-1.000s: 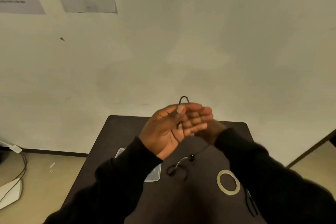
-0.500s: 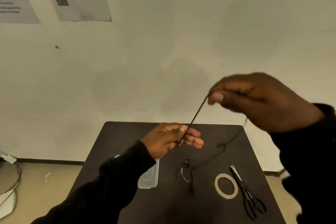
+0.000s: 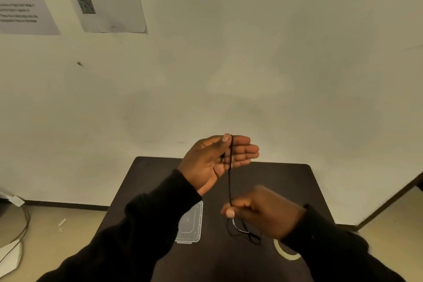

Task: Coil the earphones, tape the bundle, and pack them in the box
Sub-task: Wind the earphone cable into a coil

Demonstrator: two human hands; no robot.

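1. Your left hand (image 3: pixel 215 162) is raised above the table (image 3: pixel 286 181), palm up and fingers nearly straight and together; the thumb presses the earphone cable (image 3: pixel 229 181) against them, so one turn lies over the fingers.
2. Your right hand (image 3: pixel 263 210) is below and slightly to the right of the left, blurred, pinching the same cable between thumb and forefinger. The cord runs taut between the two hands.
3. Below your right hand the rest of the earphones lies slack on the table in loose loops.
4. Judge the cable as very light, thin and limp: it probably will not hold a coil by itself and may spring open or slide off straight fingers.
5. Take hold by the cord, not the earbuds or joints, which look the most fragile. Keep a light tension only.
6. The clear box (image 3: pixel 191 224) sits below your left wrist; the tape roll (image 3: pixel 283 253) lies just under your right forearm, partly hidden.
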